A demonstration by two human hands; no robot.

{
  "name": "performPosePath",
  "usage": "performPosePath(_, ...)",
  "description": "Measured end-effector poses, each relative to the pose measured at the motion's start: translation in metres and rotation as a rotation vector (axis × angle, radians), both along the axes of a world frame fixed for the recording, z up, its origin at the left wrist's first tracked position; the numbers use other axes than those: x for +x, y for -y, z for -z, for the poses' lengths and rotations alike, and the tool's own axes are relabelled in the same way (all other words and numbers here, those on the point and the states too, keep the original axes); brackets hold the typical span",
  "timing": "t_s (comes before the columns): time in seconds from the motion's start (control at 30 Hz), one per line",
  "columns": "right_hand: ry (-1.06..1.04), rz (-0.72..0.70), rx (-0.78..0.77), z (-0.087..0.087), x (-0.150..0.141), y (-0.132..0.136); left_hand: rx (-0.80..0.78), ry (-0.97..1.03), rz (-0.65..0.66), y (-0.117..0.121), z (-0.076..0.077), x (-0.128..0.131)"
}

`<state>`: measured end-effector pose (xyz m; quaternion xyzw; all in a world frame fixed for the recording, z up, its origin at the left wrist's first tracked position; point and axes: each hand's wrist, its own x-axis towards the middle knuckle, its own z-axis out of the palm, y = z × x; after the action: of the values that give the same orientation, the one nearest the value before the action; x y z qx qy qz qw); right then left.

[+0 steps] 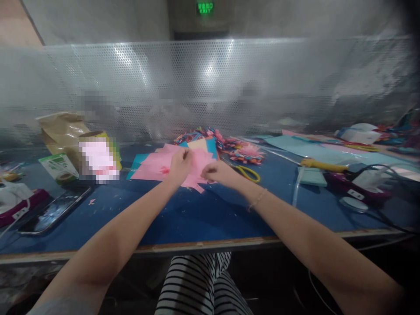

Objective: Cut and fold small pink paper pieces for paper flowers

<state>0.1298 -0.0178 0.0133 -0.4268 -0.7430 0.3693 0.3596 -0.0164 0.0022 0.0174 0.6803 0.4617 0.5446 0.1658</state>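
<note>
Pink paper (152, 159), with cut strips and fringed edges, lies in layers over blue sheets (141, 158) on the table. My left hand (181, 166) is closed at the middle of the pink paper, fingers curled and thumb on top. Close by on the right, my right hand (216, 171) pinches at the edge of the same paper, its fingertips pressed together. Exactly what sits between the fingers is partly hidden and blurred. Small red marks show on the paper left of my left hand. Yellow-handled scissors (251, 173) lie just right of my right hand.
Multicoloured paper flowers (246, 154) lie behind the hands. A phone (55, 210), a green-and-white packet (59, 168) and a brown bag (62, 129) are left. At right are a yellow glue gun (324, 165), light blue sheets (292, 146) and a purple power strip (356, 192) with cables.
</note>
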Motion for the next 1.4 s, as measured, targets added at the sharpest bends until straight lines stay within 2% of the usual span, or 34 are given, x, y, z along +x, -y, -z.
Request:
performPosePath(0.13,-0.112,0.081,-0.005,0.001,0.004,-0.004,0.002,0.041,0.031,-0.001,-0.002,-0.003)
performPosePath(0.23,-0.264,0.049,-0.218,0.005,0.005,-0.009,-0.021,0.050,0.079,0.001,-0.003,-0.001)
performPosePath(0.33,-0.328,-0.026,-0.434,0.009,0.005,-0.009,-0.102,0.113,0.231,0.005,-0.004,0.002)
performPosePath(0.47,-0.359,-0.080,-0.520,0.006,0.004,-0.006,-0.139,0.242,0.434,0.006,-0.002,0.005)
performPosePath(0.57,-0.458,-0.030,-0.430,0.003,0.006,-0.008,-0.135,0.279,0.448,0.003,0.002,0.005)
performPosePath(0.7,-0.515,0.048,-0.230,0.004,0.015,-0.018,-0.135,0.234,0.355,0.002,0.006,0.006)
performPosePath(0.8,-0.533,0.069,-0.142,0.006,0.020,-0.024,-0.171,0.256,0.314,0.002,0.007,0.007)
performPosePath(1.0,-0.539,0.020,-0.110,0.007,0.019,-0.022,-0.427,0.432,0.445,0.000,0.009,0.009)
performPosePath(1.13,-0.465,0.012,-0.076,0.007,0.017,-0.018,-0.501,0.543,0.557,0.002,0.009,0.008)
performPosePath(1.3,-0.323,0.074,0.210,0.009,0.019,-0.021,-0.601,0.558,0.660,0.008,0.004,0.008)
performPosePath(1.4,-0.208,0.100,0.350,0.007,0.023,-0.024,-0.576,0.512,0.638,0.010,0.003,0.009)
